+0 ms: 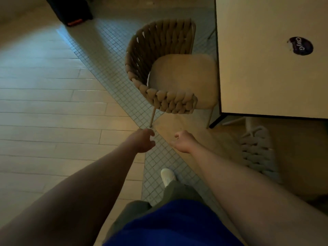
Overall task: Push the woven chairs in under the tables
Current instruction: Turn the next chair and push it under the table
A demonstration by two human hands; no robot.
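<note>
Tan woven-rope chair [160, 97], cream cushion: stood at the pale bench [266, 82] edge, seat barely under. My left hand [142, 141] and right hand [183, 142] were off the bench's near corner and touched nothing, fingers loosely curled, empty. Hazard, judged: an off-centre shove might have jammed the chair leg [210, 118] against the black bench leg [219, 119].

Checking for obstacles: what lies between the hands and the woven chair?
Head view: only bare floor between left hand, right hand and woven chair.
</note>
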